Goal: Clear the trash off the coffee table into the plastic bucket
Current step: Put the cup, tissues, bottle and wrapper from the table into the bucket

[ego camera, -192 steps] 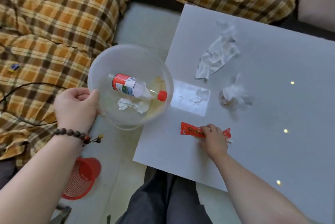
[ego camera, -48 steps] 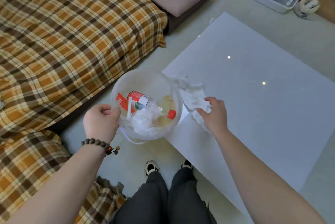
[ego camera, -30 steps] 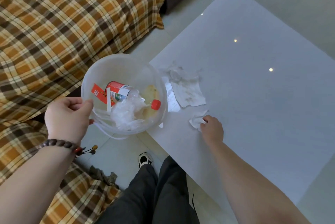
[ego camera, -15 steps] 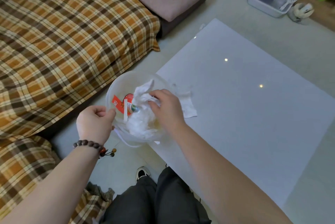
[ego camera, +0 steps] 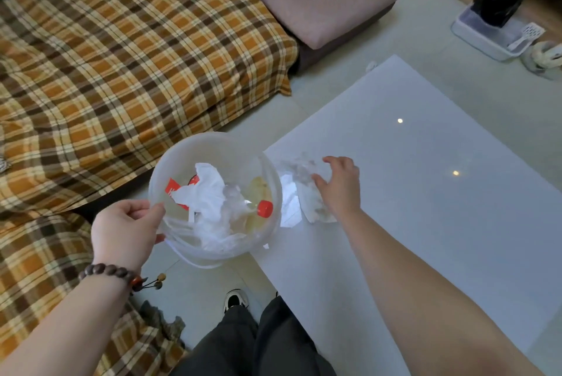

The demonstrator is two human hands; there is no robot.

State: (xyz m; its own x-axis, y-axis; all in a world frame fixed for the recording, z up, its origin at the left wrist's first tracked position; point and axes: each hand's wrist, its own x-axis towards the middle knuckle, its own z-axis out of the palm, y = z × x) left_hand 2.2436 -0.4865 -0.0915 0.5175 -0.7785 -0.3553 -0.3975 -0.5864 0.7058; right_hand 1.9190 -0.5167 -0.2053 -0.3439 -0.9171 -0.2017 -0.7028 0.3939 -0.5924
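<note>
Translucent plastic bucket (ego camera: 267, 169), glossy white tabletop (ego camera: 425, 223), crumpled tissue paper (ego camera: 307, 190).

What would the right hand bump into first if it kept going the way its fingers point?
Most likely the crumpled tissue on the coffee table. The right hand hovers open, fingers already over the tissue's edge. Whether they touch it yet is hard to tell.

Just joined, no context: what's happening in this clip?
A person is clearing trash off a white coffee table. The left hand holds a clear plastic bucket by its rim at the table's near corner; inside are crumpled tissues, a red wrapper and a red-capped bottle. The right hand, fingers spread, is on the last paper tissue lying flat on the table, no closed grip yet.
</note>
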